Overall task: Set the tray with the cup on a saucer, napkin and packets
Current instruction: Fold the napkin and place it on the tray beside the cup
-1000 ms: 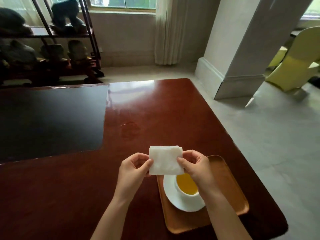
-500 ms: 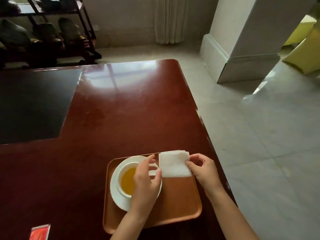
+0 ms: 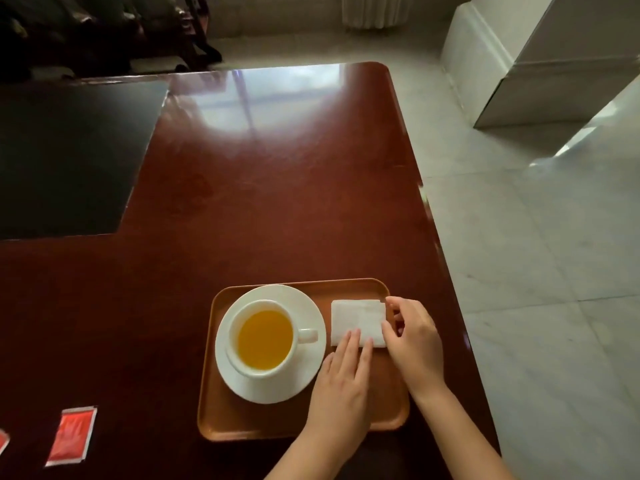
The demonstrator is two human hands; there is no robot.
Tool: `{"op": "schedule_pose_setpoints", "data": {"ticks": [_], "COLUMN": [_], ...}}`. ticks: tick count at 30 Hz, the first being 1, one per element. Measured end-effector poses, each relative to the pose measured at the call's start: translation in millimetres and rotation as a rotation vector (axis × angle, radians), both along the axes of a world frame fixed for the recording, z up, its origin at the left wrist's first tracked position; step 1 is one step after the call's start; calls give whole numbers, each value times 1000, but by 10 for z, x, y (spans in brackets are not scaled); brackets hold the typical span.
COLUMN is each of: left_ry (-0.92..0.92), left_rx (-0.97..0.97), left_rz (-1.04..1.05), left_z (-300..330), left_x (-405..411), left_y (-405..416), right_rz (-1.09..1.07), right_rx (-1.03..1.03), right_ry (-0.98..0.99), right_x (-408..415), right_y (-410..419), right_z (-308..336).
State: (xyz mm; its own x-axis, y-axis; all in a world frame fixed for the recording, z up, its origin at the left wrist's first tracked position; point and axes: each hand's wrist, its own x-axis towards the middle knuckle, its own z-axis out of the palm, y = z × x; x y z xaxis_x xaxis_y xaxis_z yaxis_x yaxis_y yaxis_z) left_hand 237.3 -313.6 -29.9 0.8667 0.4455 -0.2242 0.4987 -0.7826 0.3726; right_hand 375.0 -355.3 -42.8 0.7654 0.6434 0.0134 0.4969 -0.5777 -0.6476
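An orange-brown tray (image 3: pixel 249 421) lies on the dark red table (image 3: pixel 277 202) near its right edge. On the tray's left side a white cup (image 3: pixel 265 339) of yellow drink stands on a white saucer (image 3: pixel 304 306), handle pointing right. A folded white napkin (image 3: pixel 356 315) lies flat on the tray's back right part. My left hand (image 3: pixel 341 379) rests flat, fingertips on the napkin's near edge. My right hand (image 3: pixel 414 344) pinches the napkin's right edge between thumb and forefinger. A red packet (image 3: pixel 71 434) lies on the table left of the tray; another red packet (image 3: pixel 2 441) is cut off by the frame's left edge.
A black mat (image 3: pixel 65 157) covers the table's back left. The table's right edge drops to a pale tiled floor (image 3: pixel 536 271). A white pillar (image 3: pixel 536 57) stands at the back right, a dark shelf (image 3: pixel 104 29) at the back left.
The napkin went from held in the air in front of me down onto the tray, right of the saucer. My left hand let go and now lies flat on it. The view tilted down.
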Motion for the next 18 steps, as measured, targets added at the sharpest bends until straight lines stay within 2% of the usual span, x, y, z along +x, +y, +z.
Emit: {"op": "schedule_pose_setpoints", "data": {"ticks": [3, 5, 8, 18], "left_ry": [53, 94, 134, 156], "left_rx": [45, 67, 96, 95], "left_rz": [14, 0, -9, 24], "left_z": [-13, 3, -60, -161], "left_x": [21, 34, 14, 146], "left_y": [-10, -20, -42, -57], "right_rz": [193, 315, 381, 423], "right_rx": [-62, -130, -195, -204], "right_ry": [-267, -348, -377, -424], "right_x": [-15, -17, -27, 52], "right_y": [-104, -165, -211, -157], "right_z": [-71, -148, -240, -215]}}
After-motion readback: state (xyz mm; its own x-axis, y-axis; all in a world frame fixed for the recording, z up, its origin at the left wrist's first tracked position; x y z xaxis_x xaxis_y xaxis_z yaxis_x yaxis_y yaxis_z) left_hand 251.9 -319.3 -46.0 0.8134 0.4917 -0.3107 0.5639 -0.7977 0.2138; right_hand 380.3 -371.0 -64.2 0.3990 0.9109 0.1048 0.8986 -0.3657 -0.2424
